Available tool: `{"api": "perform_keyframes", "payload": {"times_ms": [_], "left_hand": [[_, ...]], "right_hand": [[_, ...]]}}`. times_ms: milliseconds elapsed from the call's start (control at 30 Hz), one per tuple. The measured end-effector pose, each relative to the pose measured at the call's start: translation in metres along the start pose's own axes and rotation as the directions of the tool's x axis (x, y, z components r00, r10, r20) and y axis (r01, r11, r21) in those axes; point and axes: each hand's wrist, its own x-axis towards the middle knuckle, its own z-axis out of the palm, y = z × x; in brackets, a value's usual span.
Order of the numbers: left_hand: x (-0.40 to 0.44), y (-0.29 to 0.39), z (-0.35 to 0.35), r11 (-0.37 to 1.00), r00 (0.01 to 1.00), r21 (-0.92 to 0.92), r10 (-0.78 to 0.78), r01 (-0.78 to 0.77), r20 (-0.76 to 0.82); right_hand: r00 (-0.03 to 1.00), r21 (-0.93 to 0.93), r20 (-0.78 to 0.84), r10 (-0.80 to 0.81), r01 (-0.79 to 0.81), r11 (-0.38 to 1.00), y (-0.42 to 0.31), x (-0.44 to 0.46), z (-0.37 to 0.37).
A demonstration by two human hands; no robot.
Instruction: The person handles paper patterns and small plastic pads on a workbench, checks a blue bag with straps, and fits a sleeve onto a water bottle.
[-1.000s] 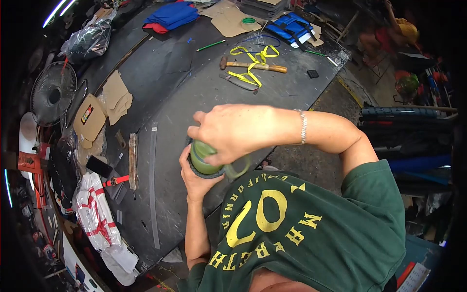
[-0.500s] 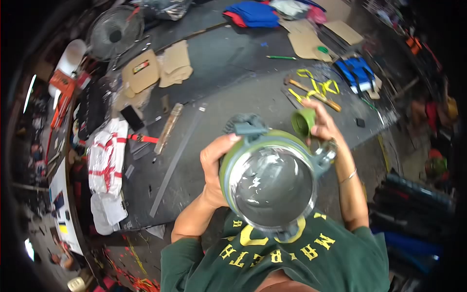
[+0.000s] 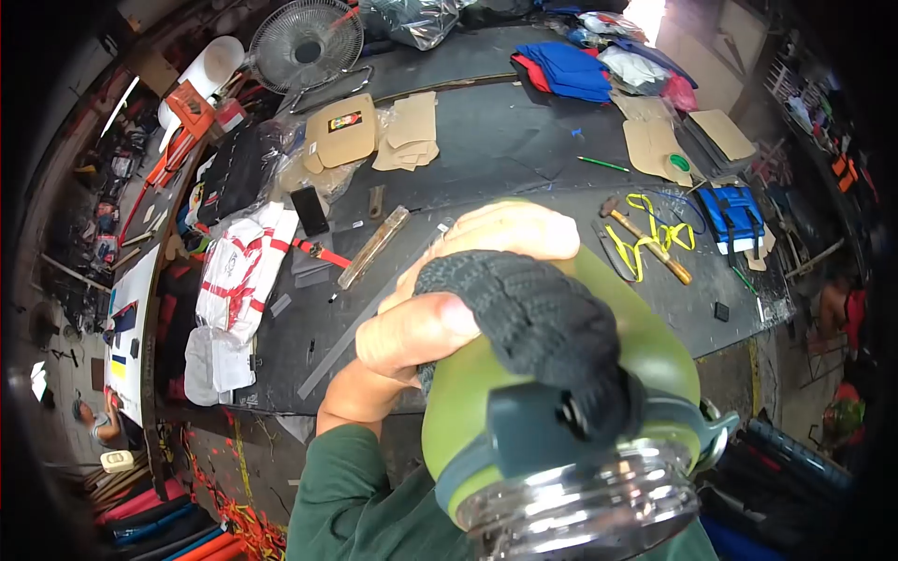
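A green jug (image 3: 645, 327) with a bare metal threaded neck (image 3: 580, 505) fills the lower middle, close to the camera and tipped with its mouth toward me. My left hand (image 3: 440, 299) is wrapped round its dark braided cord handle (image 3: 524, 318), thumb in front and fingers over the far side. A dark grey band with a lug goes round the jug's shoulder. My right hand does not show; the jug may be covering it. The green lid cannot be seen.
On the dark table (image 3: 477, 140) lie a hammer (image 3: 650, 245), yellow strap, blue bag (image 3: 739, 217), cardboard pieces (image 3: 409, 131), phone (image 3: 309, 210) and wrapped white-and-red bag (image 3: 245, 271). A fan (image 3: 307, 47) stands at the back left. Another person (image 3: 103, 425) is at the far left.
The jug has risen toward the camera and tipped, so its inside no longer shows. My right hand and the green lid have gone out of sight. The view has swung to the right.
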Motion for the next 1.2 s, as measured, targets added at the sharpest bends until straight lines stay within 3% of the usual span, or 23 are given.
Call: {"api": "perform_keyframes", "payload": {"times_ms": [367, 667, 1200], "left_hand": [[0.029, 0.008, -0.010, 1.000, 0.997, -0.017, 0.001, 0.000, 0.076], [0.040, 0.026, -0.002, 0.999, 0.988, -0.006, 0.036, -0.036, 0.151], [0.059, 0.031, 0.003, 1.000, 0.981, -0.003, 0.031, -0.031, 0.193]], "right_hand": [[1.000, -0.028, 0.019, -0.016, 0.017, 0.999, 0.004, 0.003, -0.002], [0.994, -0.189, 0.019, -0.104, 0.105, 0.976, 0.022, 0.003, -0.004], [0.993, -0.195, 0.009, -0.117, 0.117, 0.974, 0.025, 0.003, -0.003]]}}
